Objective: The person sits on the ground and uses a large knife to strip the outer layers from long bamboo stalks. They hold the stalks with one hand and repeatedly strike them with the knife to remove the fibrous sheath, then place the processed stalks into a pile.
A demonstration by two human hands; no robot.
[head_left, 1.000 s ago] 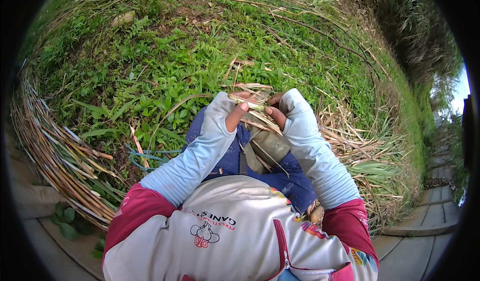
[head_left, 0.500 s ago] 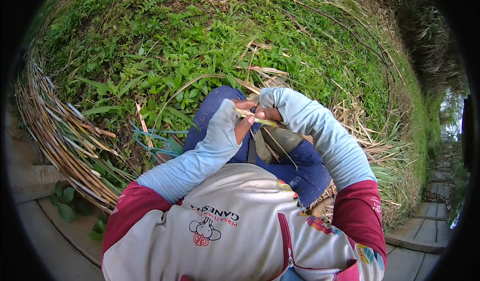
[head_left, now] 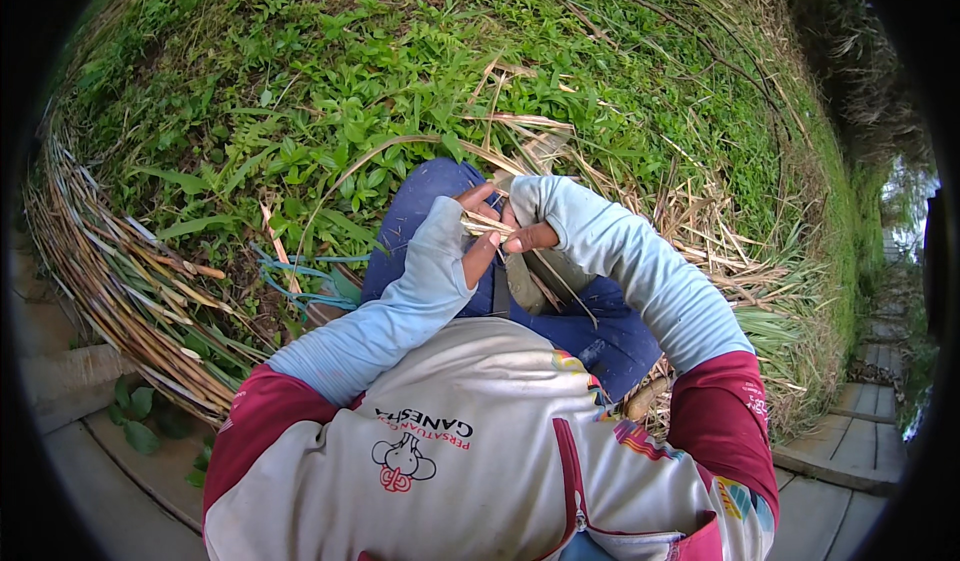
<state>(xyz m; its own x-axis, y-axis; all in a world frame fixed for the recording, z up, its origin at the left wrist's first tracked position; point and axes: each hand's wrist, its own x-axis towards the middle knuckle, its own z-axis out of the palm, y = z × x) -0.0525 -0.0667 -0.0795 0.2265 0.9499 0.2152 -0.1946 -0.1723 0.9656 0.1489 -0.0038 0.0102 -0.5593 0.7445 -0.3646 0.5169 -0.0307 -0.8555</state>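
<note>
A short length of pale, split plant stalk [head_left: 482, 223] is pinched between my two hands, above my lap. My left hand [head_left: 478, 249] closes on its left part, thumb pressed along the near side. From the right, my right hand [head_left: 531, 237] grips the other end with thumb and bent fingers, and the two thumbs nearly meet. Light-blue sleeves cover both wrists. Thin dry strips [head_left: 565, 283] hang below the hands over my blue trousers [head_left: 415, 206]. Part of an olive-green thing [head_left: 522, 283] shows between my legs, mostly hidden.
A long curved bundle of cut stalks [head_left: 120, 271] lies to my left. Blue string [head_left: 305, 273] is on the ground by my left knee. Dry peelings [head_left: 715, 246] pile up at the right. Low green plants [head_left: 360, 91] grow ahead; paving slabs [head_left: 100, 471] border the sides.
Both hands have drawn closer together around the stalk, and the greenish right end that stuck out before is now hidden. The view has shifted slightly.
</note>
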